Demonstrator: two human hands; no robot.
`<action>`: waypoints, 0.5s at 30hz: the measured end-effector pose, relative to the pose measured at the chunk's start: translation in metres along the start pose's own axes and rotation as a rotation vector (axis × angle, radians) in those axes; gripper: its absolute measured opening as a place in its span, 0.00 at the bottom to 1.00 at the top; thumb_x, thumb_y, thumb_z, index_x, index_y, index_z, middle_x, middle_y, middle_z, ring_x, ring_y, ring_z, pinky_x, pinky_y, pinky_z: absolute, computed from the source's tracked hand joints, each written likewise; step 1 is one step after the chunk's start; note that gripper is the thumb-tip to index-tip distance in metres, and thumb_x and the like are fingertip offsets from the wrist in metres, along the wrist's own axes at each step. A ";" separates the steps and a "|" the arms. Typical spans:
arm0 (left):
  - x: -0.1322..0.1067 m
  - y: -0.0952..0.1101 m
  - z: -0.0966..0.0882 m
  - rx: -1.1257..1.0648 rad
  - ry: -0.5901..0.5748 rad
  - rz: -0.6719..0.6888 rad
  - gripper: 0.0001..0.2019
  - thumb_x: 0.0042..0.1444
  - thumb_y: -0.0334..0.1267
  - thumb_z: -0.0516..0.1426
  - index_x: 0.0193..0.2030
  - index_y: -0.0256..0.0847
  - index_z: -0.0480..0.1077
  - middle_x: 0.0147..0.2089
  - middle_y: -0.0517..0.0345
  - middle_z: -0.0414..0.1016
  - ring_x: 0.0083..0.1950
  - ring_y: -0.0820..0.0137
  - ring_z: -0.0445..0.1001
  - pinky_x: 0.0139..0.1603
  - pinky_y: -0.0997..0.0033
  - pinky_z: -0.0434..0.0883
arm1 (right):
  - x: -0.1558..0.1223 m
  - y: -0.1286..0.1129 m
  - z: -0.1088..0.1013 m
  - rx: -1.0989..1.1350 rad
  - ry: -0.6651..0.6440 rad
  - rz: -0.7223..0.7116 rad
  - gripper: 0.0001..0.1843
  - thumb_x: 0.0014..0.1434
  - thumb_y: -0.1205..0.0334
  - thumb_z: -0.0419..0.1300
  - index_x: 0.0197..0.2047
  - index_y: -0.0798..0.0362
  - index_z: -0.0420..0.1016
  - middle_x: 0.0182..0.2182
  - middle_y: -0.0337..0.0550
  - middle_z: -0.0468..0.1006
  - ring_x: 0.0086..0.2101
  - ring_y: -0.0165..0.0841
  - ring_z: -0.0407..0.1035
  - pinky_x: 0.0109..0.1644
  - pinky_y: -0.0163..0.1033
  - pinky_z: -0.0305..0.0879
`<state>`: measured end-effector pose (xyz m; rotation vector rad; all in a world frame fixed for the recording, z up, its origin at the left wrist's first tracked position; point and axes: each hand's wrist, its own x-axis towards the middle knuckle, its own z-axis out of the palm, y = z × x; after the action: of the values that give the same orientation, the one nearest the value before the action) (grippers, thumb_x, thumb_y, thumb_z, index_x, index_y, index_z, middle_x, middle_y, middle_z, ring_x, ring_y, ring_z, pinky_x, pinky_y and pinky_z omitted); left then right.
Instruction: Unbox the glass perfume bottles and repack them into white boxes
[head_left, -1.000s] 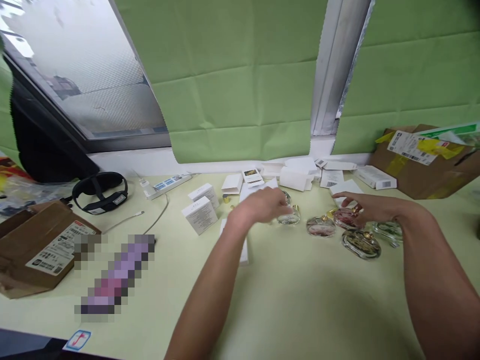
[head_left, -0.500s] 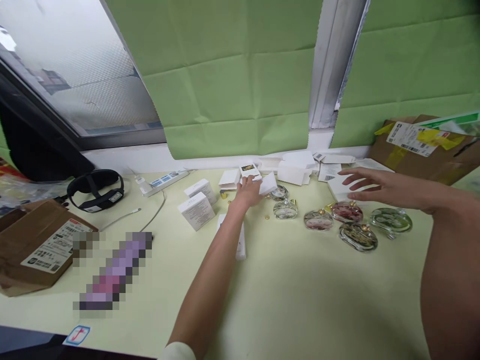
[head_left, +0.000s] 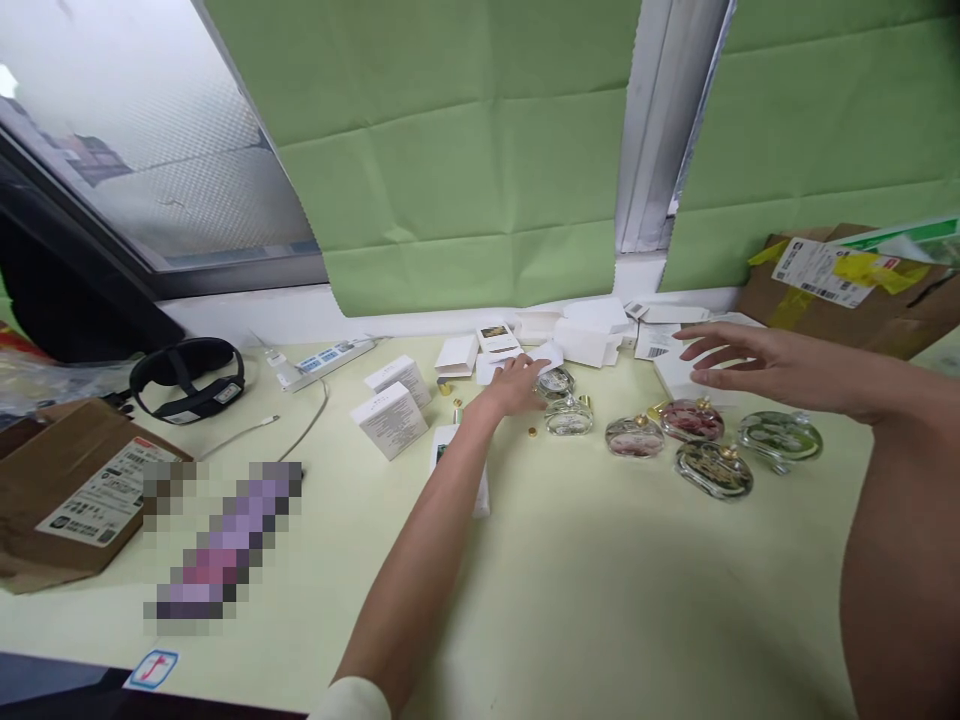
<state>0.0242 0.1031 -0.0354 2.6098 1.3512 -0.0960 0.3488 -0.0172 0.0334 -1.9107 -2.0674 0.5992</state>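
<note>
My left hand [head_left: 516,385] reaches across the pale table [head_left: 600,590], its fingers lying on a small white box [head_left: 551,355] beside a clear round glass bottle [head_left: 556,381]. Another clear bottle [head_left: 568,416] lies just in front of it. My right hand [head_left: 739,358] hovers with fingers spread above a white box [head_left: 675,378], holding nothing. Below it lie a pink bottle [head_left: 690,421], a second pink bottle [head_left: 631,436], a dark gold-patterned bottle [head_left: 712,470] and a green bottle [head_left: 780,436].
Several white cartons [head_left: 592,335] are piled by the window sill, two more [head_left: 390,420] stand at mid-left. A power strip [head_left: 330,357], a black headband device [head_left: 187,378] and a cardboard box [head_left: 67,490] are on the left. Another cardboard box [head_left: 847,290] sits at far right.
My left hand went from the clear bottle up to the white boxes, then settled lower on a small box. My right hand lifted off the pink bottle and spread open.
</note>
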 end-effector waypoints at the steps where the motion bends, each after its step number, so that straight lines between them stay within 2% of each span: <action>1: 0.003 0.002 0.003 0.009 0.002 0.022 0.36 0.58 0.42 0.57 0.71 0.50 0.46 0.73 0.47 0.49 0.73 0.55 0.50 0.69 0.52 0.55 | 0.000 0.000 0.000 0.003 0.000 -0.001 0.34 0.60 0.34 0.55 0.67 0.24 0.54 0.66 0.31 0.65 0.61 0.45 0.65 0.61 0.49 0.70; 4: 0.015 0.007 0.010 0.041 -0.027 0.075 0.34 0.60 0.33 0.53 0.71 0.53 0.48 0.74 0.49 0.46 0.74 0.57 0.49 0.69 0.51 0.54 | -0.001 -0.002 0.000 0.035 -0.005 -0.008 0.34 0.60 0.35 0.55 0.68 0.27 0.55 0.65 0.34 0.66 0.60 0.45 0.66 0.59 0.48 0.71; 8: 0.036 0.008 0.010 0.075 -0.083 0.138 0.30 0.60 0.35 0.54 0.69 0.53 0.54 0.71 0.49 0.54 0.71 0.56 0.56 0.67 0.52 0.58 | -0.002 -0.004 0.001 0.042 0.004 0.003 0.33 0.60 0.34 0.55 0.67 0.25 0.56 0.63 0.33 0.68 0.58 0.44 0.69 0.58 0.47 0.72; 11: 0.045 0.008 0.000 0.092 -0.116 0.186 0.30 0.59 0.39 0.56 0.68 0.52 0.57 0.68 0.49 0.61 0.67 0.57 0.62 0.64 0.59 0.62 | -0.003 -0.005 0.000 0.036 0.011 0.003 0.33 0.59 0.34 0.55 0.67 0.23 0.55 0.64 0.31 0.68 0.58 0.44 0.69 0.58 0.47 0.72; 15: 0.045 0.005 -0.024 0.095 -0.213 0.204 0.31 0.56 0.48 0.58 0.67 0.51 0.62 0.66 0.52 0.66 0.64 0.58 0.67 0.63 0.64 0.64 | -0.007 -0.006 -0.004 0.013 0.029 -0.001 0.34 0.59 0.34 0.55 0.67 0.24 0.55 0.65 0.31 0.66 0.59 0.47 0.67 0.58 0.49 0.72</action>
<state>0.0532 0.1411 -0.0175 2.7057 1.0281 -0.4034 0.3459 -0.0239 0.0399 -1.9003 -2.0411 0.5797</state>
